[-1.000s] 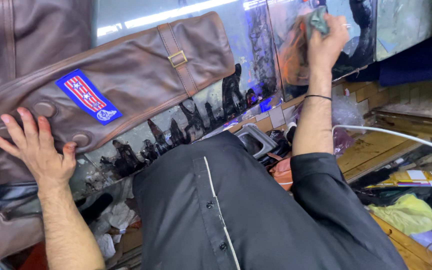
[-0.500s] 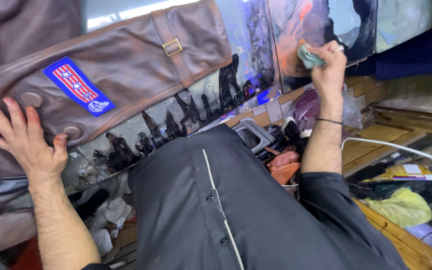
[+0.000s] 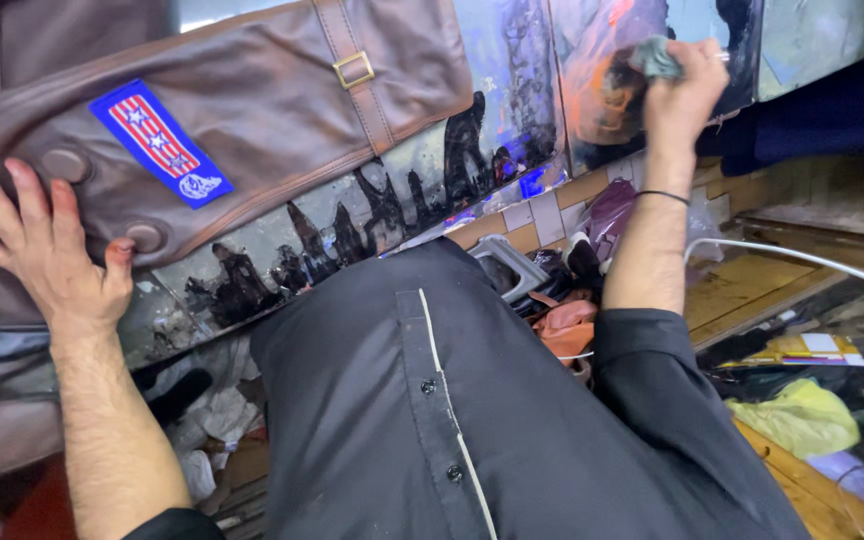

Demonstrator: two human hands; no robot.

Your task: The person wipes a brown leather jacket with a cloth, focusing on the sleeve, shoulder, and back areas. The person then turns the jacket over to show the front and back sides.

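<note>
Left hand (image 3: 47,255) spread flat on brown leather jacket (image 3: 252,130); right hand (image 3: 687,85) clenched around grey-green rag (image 3: 655,58) against stained panel (image 3: 592,90), dark smears left.

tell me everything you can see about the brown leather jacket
The brown leather jacket looks like smooth, slightly worn leather and lies spread flat against a paint-stained surface. A strap with a brass buckle crosses it, a blue patch with red and white stripes is sewn on, and round snap buttons sit near its edge. The left hand presses flat on that edge, fingers spread. The right hand is away from it, holding a rag.
</note>
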